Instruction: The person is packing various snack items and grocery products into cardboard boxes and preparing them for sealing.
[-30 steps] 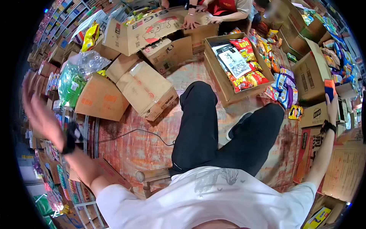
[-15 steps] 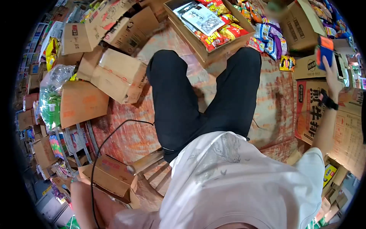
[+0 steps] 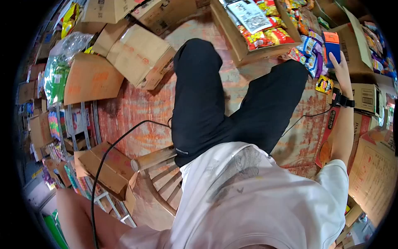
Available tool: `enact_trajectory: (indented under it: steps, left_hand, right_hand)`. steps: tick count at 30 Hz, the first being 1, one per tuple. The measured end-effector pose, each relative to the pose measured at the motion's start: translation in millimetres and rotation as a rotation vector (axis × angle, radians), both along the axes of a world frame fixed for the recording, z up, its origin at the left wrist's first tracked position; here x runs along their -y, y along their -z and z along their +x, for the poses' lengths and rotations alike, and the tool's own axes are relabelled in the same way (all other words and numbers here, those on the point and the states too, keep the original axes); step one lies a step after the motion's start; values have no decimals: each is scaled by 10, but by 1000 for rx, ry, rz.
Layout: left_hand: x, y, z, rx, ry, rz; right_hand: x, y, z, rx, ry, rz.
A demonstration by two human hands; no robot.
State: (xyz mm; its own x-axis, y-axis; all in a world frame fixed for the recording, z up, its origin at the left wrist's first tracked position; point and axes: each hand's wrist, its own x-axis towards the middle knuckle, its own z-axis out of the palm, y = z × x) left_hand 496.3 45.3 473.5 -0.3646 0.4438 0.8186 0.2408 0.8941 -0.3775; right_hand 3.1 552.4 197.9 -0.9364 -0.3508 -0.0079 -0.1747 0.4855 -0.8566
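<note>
My right hand [image 3: 341, 70] is closed on a flat, rectangular dark blue and orange pack [image 3: 331, 46], holding it by its lower right edge. The right arm stretches forward, with a black band [image 3: 345, 101] around the wrist. Below the held pack lie blue-and-white snack bags [image 3: 307, 45] and a small yellow-and-black bag [image 3: 324, 85]. To their left, an open carton [image 3: 265, 54] holds red and yellow snack bags [image 3: 277, 36] and a pack with a black-and-white print [image 3: 250, 16]. On the left only my forearm shows; my left hand is out of the picture.
Cartons [image 3: 143, 56] stand on the left beside a plastic bag with green contents [image 3: 57, 81]. A tall open carton [image 3: 356, 39] and a red printed carton [image 3: 360, 120] are on the right. A black cable [image 3: 108, 147] passes the wooden chair [image 3: 153, 161].
My right hand has moved left and inward with the blue and orange pack, from beside the right-hand cartons to above the loose snack bags. The camera view has shifted too.
</note>
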Motion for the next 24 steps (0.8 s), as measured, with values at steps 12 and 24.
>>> enact_trajectory:
  steps: [12, 24]
  left_hand:
    - [98, 17, 238, 5, -3, 10]
    - [209, 105, 266, 13, 27, 13]
  right_hand:
    - [489, 236, -34, -43, -52, 48]
    - [534, 370, -164, -73, -107, 143]
